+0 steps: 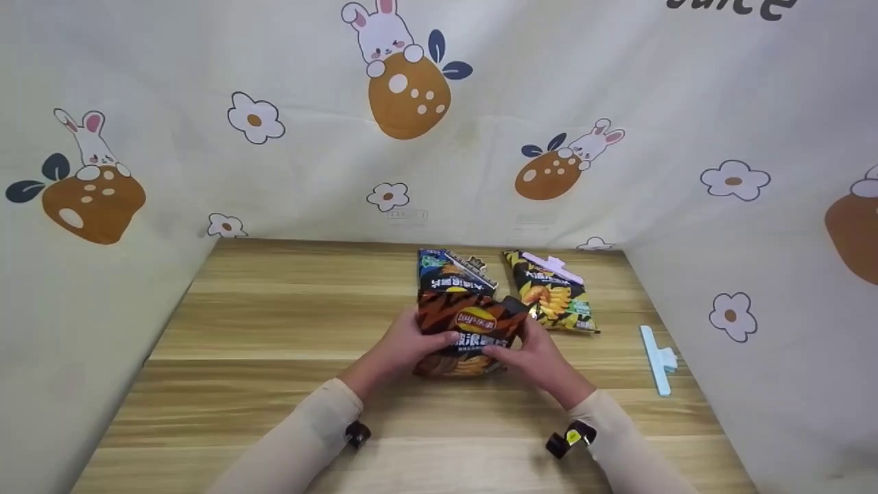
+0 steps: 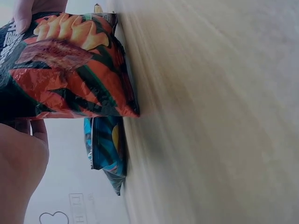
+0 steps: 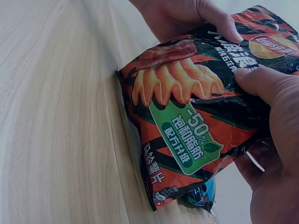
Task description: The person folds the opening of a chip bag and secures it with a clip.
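Observation:
Both hands hold a red and black bag of potato chips [image 1: 473, 309] upright, its bottom edge at the table. My left hand [image 1: 405, 343] grips its left side, thumb across the front. On the other side my right hand [image 1: 542, 357] grips it the same way, fingers behind the bag. The right wrist view shows the chip bag [image 3: 187, 93] close up, with both thumbs pressing its front. Behind it lies a blue bag of chips [image 1: 435, 264] with a dark-edged sealing clip [image 1: 473, 269] across its top, partly hidden.
A yellow and black chip bag [image 1: 552, 295] with a pink sealing clip [image 1: 552, 266] lies at the back right. Near the table's right edge is a light blue sealing clip [image 1: 658, 360]. A printed cloth [image 1: 309, 171] hangs round the wooden table [image 1: 274, 309].

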### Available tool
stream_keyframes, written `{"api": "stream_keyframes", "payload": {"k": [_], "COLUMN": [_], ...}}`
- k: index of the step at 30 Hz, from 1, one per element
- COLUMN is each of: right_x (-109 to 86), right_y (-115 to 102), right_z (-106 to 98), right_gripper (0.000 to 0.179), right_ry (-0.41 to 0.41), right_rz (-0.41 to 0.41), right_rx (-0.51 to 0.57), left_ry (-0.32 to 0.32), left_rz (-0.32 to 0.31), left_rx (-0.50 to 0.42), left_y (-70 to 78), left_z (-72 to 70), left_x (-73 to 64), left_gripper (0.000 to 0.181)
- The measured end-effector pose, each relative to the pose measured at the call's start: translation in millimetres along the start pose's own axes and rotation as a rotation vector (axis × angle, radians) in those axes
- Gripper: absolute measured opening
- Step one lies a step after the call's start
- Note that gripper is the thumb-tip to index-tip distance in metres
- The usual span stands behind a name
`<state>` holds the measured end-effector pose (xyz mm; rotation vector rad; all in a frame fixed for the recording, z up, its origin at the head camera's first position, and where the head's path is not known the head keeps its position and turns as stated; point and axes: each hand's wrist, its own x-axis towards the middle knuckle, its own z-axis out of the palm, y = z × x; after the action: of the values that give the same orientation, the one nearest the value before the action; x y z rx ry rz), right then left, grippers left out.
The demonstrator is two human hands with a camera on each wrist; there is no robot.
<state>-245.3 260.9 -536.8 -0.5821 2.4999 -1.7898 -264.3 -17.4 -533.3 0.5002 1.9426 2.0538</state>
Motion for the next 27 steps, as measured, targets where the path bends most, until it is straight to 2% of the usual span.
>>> {"api": "stream_keyframes", "payload": {"k": [4,8,12,14,17,19,21,24,27], "right_x": [0.0,0.6,1.0,0.9,1.0,0.8,0.4,-0.3,-1.0], "right_y": [-1,-1,-1,-2,-2,-2,-2,-1,0], "right_z": [-1,-1,-1,-1,-1,-2,-2,-3,-3], "right_gripper": [0.068,0.071,0.072,0.072,0.072,0.071,0.070,0.071,0.071], "right_ry": [-0.002,-0.005,-0.003,-0.005,-0.011,-0.012,-0.015,-0.015,-0.012], "right_rz": [-0.010,-0.008,-0.002,0.006,0.022,0.035,0.043,0.045,0.028], "right_rx": [-0.010,0.003,0.014,0.018,0.023,0.022,0.016,-0.002,-0.014], "left_ry": [-0.052,-0.082,-0.086,-0.073,-0.071,-0.080,-0.085,-0.094,-0.123], "left_rz": [0.026,0.155,0.277,0.326,0.409,0.470,0.499,0.465,0.386], "left_rx": [0.065,0.143,0.170,0.241,0.427,0.595,0.786,1.077,1.313], "left_y": [12.4,30.8,52.7,65.5,87.4,102.2,116.6,132.8,140.5], "left_z": [-3.5,-9.4,-14.2,-16.3,-17.3,-15.4,-10.6,1.1,14.7], "left_x": [4.1,10.6,15.1,15.2,14.4,14.7,14.6,14.5,15.3], "left_gripper": [0.065,0.047,0.033,0.028,0.024,0.025,0.029,0.038,0.051]}}
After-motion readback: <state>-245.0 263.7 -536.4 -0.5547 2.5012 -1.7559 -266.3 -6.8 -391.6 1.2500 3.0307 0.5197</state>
